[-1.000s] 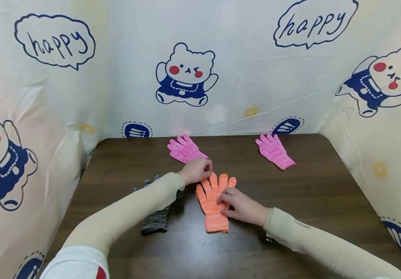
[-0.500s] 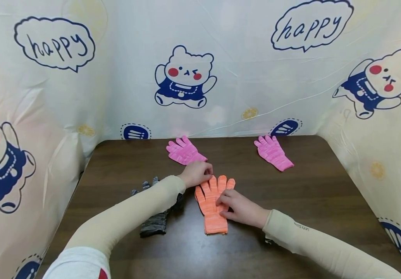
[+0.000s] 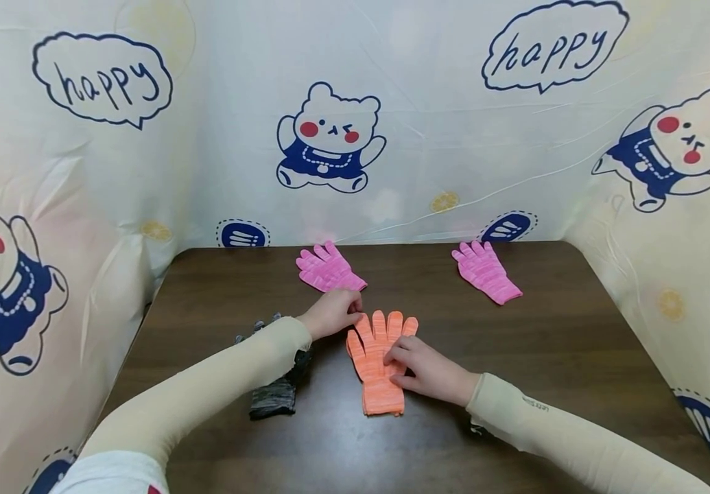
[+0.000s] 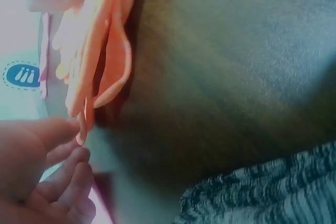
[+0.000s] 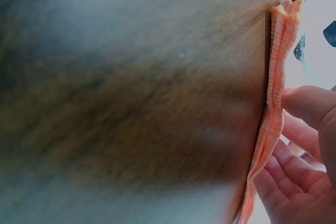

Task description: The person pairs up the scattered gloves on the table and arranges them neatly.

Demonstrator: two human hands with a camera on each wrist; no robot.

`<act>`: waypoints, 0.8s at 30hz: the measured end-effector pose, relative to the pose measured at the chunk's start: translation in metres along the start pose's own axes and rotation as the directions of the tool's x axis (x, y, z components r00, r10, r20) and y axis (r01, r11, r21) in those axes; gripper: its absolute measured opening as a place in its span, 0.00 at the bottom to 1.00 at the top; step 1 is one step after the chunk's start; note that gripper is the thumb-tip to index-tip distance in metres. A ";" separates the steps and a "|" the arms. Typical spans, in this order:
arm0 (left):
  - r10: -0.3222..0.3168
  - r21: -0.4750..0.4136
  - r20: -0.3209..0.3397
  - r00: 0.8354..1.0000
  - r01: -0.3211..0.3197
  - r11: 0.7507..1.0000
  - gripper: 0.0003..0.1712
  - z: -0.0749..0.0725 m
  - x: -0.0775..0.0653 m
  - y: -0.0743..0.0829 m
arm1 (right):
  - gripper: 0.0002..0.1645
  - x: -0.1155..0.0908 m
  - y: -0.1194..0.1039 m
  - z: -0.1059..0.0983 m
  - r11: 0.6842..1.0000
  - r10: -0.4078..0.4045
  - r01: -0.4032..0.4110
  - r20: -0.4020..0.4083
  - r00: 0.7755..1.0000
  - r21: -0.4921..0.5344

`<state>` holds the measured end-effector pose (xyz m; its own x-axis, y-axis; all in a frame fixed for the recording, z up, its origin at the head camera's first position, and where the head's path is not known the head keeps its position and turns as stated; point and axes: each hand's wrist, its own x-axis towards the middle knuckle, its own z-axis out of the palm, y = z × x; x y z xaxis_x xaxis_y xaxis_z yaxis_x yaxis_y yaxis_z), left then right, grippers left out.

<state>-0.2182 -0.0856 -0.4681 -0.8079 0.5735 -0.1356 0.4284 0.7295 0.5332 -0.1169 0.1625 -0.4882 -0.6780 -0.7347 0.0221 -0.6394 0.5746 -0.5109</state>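
An orange knit glove (image 3: 376,394) lies palm-flat at mid-table, fingers toward the back; its cuff shows several layers in the right wrist view. My left hand (image 3: 333,312) reaches over from the left, thumb and forefinger pinching the tip of one glove finger (image 4: 81,136). On the glove's right side, my right hand (image 3: 431,367) rests with loosely bent fingers over the palm area, its thumb (image 5: 307,102) touching the knit near the cuff. Beneath my left forearm lies a grey-black glove (image 3: 273,399), partly hidden by the sleeve.
Two pink gloves lie at the table's back edge, one pink glove (image 3: 330,269) just beyond my left hand and another pink glove (image 3: 487,274) farther right. A printed cloth (image 3: 416,130) hangs around the back and sides of the brown table (image 3: 515,357).
My left hand has shifted slightly left and toward me, from near the glove's upper fingertips to the outer one, uncovering a fingertip. My right hand stays in place.
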 end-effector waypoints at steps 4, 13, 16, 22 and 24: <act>-0.014 -0.007 -0.032 0.999 0.014 1.000 0.04 0.002 0.001 -0.001 | 0.13 0.000 0.000 0.000 1.000 -0.007 0.007 -0.009 1.000 0.000; 0.060 -0.051 -0.072 0.996 -0.064 0.997 0.02 0.005 0.005 -0.001 | 0.13 0.000 0.001 0.002 1.000 -0.013 0.013 -0.012 1.000 0.002; 0.070 -0.038 -0.082 0.994 -0.073 0.997 0.01 0.010 0.004 -0.002 | 0.13 0.000 0.001 0.003 1.000 -0.019 0.019 -0.010 1.000 0.000; 0.041 0.020 -0.028 0.999 -0.040 0.999 0.06 0.013 0.004 -0.003 | 0.13 0.000 0.001 0.002 1.000 -0.005 0.005 0.007 1.000 0.004; 0.032 0.038 -0.005 0.999 -0.032 0.999 0.07 0.013 0.005 -0.003 | 0.13 0.000 0.001 0.001 1.000 -0.001 0.001 0.007 1.000 0.003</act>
<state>-0.2182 -0.0805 -0.4811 -0.7959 0.5946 -0.1143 0.4688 0.7246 0.5051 -0.1170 0.1630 -0.4895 -0.6751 -0.7376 0.0164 -0.6387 0.5731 -0.5135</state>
